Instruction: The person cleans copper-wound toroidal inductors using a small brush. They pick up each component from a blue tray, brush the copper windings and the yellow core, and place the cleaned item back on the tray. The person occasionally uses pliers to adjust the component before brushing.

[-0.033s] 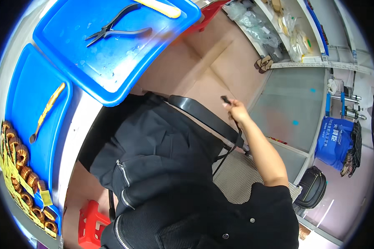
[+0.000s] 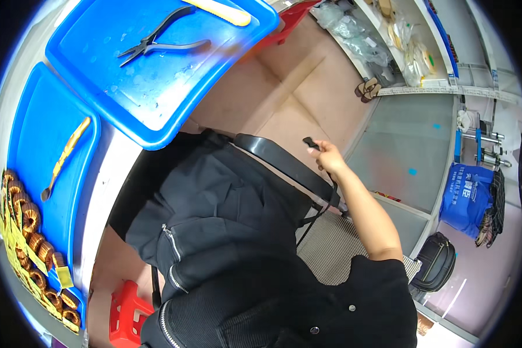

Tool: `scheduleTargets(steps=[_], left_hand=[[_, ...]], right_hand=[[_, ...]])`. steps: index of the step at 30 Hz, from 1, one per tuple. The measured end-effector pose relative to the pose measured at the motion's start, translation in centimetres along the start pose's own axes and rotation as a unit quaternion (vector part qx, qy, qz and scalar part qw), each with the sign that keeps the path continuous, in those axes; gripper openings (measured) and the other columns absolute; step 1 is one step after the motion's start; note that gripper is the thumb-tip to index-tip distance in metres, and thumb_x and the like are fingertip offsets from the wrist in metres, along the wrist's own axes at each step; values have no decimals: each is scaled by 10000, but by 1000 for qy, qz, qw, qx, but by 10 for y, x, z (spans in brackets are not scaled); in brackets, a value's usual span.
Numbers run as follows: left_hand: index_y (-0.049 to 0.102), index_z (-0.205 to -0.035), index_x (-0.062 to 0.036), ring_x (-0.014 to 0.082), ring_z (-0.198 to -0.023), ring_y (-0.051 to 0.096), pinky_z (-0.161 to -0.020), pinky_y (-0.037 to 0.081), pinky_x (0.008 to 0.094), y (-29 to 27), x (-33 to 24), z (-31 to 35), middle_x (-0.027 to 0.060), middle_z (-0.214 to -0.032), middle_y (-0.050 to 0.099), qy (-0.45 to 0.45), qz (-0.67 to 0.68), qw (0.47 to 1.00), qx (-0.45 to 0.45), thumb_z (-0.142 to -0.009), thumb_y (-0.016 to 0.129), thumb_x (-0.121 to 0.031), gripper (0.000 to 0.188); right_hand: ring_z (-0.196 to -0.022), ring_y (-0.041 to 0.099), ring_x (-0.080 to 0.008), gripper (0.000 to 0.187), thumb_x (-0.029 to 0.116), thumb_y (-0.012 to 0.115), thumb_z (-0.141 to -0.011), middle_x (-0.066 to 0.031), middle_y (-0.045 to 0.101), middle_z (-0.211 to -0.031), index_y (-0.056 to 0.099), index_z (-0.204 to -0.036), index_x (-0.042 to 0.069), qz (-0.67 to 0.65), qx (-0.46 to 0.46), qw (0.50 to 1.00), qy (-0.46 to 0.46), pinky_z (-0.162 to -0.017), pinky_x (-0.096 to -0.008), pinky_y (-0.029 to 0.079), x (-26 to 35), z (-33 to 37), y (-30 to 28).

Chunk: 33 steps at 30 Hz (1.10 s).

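Held out past the chair's black armrest [image 2: 284, 165], my right hand [image 2: 329, 159] has its fingers closed round a small black plug-like piece [image 2: 311, 142]. A thin black cable [image 2: 334, 188] runs from beneath that hand down beside the armrest. What exactly the black piece is does not show clearly. My left hand is out of the picture. At the upper left, a blue tray [image 2: 152, 139] carries dark-handled pliers [image 2: 148, 47] and a yellow-handled tool [image 2: 223, 13].
Beside it, a second blue tray [image 2: 87, 119] holds a wooden-handled tool [image 2: 69, 152] and copper-wound rings [image 2: 31, 219] with yellow strips. A red stool [image 2: 122, 316] stands lower left. Frosted panels [image 2: 409, 145], a blue bag [image 2: 464, 194] and a black bag [image 2: 435, 264] are on the right.
The black piece in my right hand has tipped and shifted slightly left and down. The hand has barely moved; the trays and tools look the same.
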<state>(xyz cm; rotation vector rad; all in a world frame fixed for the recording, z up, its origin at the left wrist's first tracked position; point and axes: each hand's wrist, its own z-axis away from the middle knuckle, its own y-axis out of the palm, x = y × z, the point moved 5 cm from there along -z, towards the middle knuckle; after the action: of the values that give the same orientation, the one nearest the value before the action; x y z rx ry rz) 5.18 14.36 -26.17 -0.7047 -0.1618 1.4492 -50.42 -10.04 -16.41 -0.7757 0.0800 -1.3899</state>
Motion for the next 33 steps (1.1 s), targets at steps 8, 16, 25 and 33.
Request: scheduleTargets(steps=[8,16,25,33], left_hand=[[416,-1114,-60,169,-728,497,-634,400,268,1,5,-3,93,-866,527,-10,-9,1000,-8,-843,505,-100,288],[401,-1141,-63,184,-769,495,-666,398,274,2,4,-8,106,-905,521,-15,-21,1000,-5,-833,511,-98,328],[384,-1171,-66,202,-815,493,-702,395,282,3,3,-11,122,-949,514,-18,-25,1000,-6,-823,518,-95,374],[369,-1197,-69,217,-857,491,-734,392,289,-1,2,-14,135,-988,508,-21,-46,999,-8,-813,524,-93,415]], right_hand=[[-943,593,-263,593,120,699,-693,-190,588,-1097,475,-1236,36,264,192,945,-26,-769,-347,488,-23,-21,15],[-1057,540,-277,603,291,630,-792,-199,537,-1182,400,-1305,74,275,249,928,6,-834,-370,463,-22,-2,11],[-900,607,-211,556,180,596,-800,-168,607,-1062,392,-1306,73,252,173,952,11,-759,-294,483,-14,-5,8],[-844,611,-197,594,171,660,-747,-149,620,-1016,423,-1283,80,273,182,945,2,-702,-300,490,-14,-2,6]])
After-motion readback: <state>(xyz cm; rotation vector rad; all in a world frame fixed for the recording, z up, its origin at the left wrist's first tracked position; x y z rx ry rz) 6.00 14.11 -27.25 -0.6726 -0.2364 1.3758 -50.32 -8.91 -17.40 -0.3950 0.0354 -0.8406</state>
